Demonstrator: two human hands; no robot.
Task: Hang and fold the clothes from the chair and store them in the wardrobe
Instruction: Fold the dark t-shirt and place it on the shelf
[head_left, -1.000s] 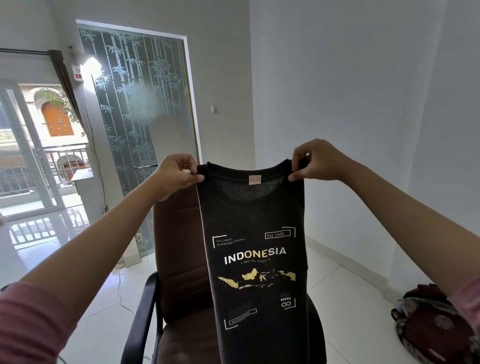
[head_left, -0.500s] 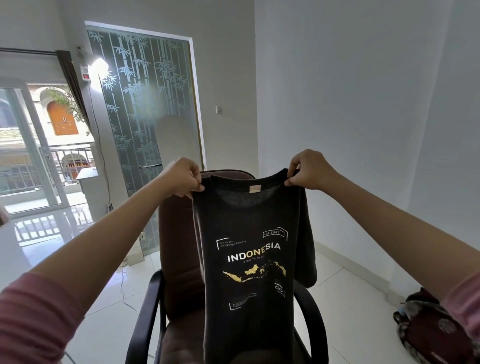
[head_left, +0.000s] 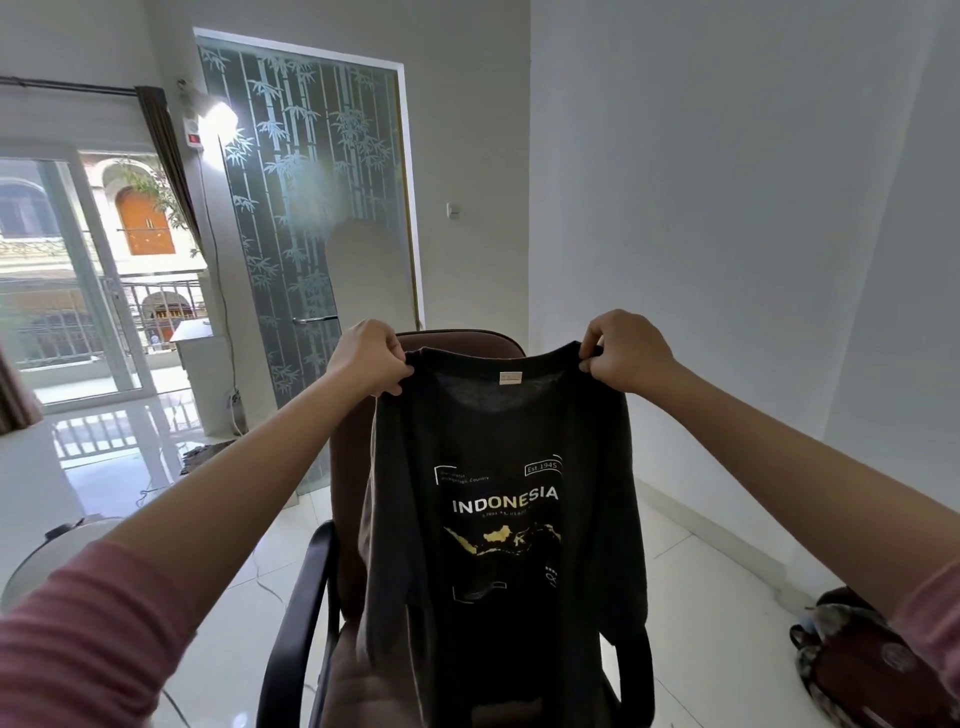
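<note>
Holding a dark T-shirt (head_left: 498, 519) up by its shoulders, the person stands in front of a brown office chair (head_left: 457, 340). The left hand (head_left: 366, 358) has its fingers curled tight on the left shoulder seam, and the right hand (head_left: 623, 351) pinches the right shoulder between thumb and fingers. The shirt hangs between them, printed front toward the person, collar label showing, its lower part draping down in front of the chair's backrest and seat. The sides look doubled inward, so the body reads as a narrow panel with the sleeves hanging loose at either edge.

To my eye this is the squaring-up before a fold. To do it well, both hands should stay level so the collar sits centred and the hem falls straight. A light shake would drop the creases out. The seat looks like the nearest flat spot to lay it on, though the armrest (head_left: 298, 623) could snag a sleeve. No wardrobe shows from here. A patterned bag (head_left: 862, 665) lies on the tiled floor (head_left: 727, 649) to the right.
</note>
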